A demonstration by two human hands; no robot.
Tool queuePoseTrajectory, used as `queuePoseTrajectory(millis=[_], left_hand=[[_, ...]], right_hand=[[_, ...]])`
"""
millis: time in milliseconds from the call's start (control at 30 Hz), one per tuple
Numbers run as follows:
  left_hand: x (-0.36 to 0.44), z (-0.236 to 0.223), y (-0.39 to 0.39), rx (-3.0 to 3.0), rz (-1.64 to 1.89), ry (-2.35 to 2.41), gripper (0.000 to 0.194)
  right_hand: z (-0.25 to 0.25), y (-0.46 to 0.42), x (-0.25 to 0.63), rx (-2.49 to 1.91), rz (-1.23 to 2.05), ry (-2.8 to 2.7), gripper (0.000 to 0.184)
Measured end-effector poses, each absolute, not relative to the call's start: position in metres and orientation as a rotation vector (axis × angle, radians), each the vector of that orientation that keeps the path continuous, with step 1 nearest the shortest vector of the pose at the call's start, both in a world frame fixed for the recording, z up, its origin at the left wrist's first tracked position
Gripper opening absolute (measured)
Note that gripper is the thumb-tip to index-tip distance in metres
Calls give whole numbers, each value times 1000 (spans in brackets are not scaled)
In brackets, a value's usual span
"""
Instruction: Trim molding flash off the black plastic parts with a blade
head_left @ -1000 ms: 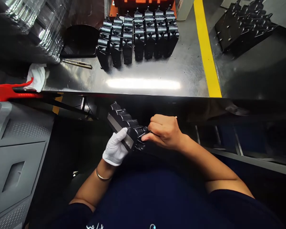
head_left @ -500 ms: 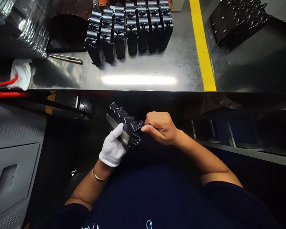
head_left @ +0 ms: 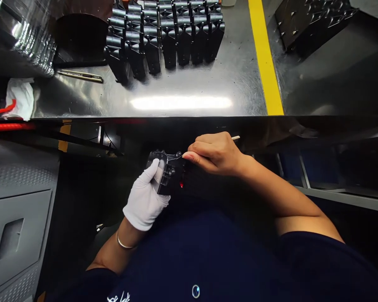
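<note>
My left hand point(head_left: 146, 193), in a white glove, is closed around a black moulded part point(head_left: 167, 171) with small round knobs, its thumb pressed on the flat side. My bare right hand point(head_left: 216, 153) grips a slim tool whose pale handle end point(head_left: 236, 138) sticks out behind the fist. From the thumb, a thin bright line like a blade reaches to the upper edge of the part. Most of the tool is hidden in my fingers, so its exact kind is unclear. A small red spot point(head_left: 181, 184) shows at the part's right side.
Rows of similar black parts point(head_left: 168, 42) stand on the metal table point(head_left: 189, 88). A cutter knife point(head_left: 80, 75), white cloth point(head_left: 20, 98) and stacked clear-wrapped pieces point(head_left: 34, 42) are at left. Yellow tape point(head_left: 266, 58) crosses the table; another black block point(head_left: 302, 25) stands beyond it. A grey bin point(head_left: 19, 218) is lower left.
The black part has been turned in my left hand, showing another side. My right hand has moved slightly up and away, and the tool's pale end now shows behind it.
</note>
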State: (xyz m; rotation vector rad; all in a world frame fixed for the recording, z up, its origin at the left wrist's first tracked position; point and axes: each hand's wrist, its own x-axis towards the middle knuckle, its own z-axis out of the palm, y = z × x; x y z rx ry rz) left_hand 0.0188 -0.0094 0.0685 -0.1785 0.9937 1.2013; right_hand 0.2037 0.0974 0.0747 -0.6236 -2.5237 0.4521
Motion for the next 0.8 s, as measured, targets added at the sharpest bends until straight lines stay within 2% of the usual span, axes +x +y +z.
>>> queuePoseTrajectory(millis=[200, 333, 467, 667, 733, 800], left_hand=[[23, 74, -6, -335, 1151, 963, 25], [23, 75, -5, -347, 1122, 971, 28], [23, 69, -9, -314, 1099, 957, 26], [26, 73, -8, -473, 1018, 960, 26], [19, 74, -4, -489, 1131, 987, 27], [9, 73, -1, -416, 1269, 1020, 27]], right_hand=[[75, 99, 204, -633, 397, -2519, 46], [76, 102, 208, -586, 515, -2558, 44], [81, 110, 214, -467, 919, -2622, 46], [86, 118, 222, -98, 1865, -2528, 50], [84, 113, 223, -47, 1991, -2455, 48], [79, 106, 222, -253, 1890, -2350, 44]])
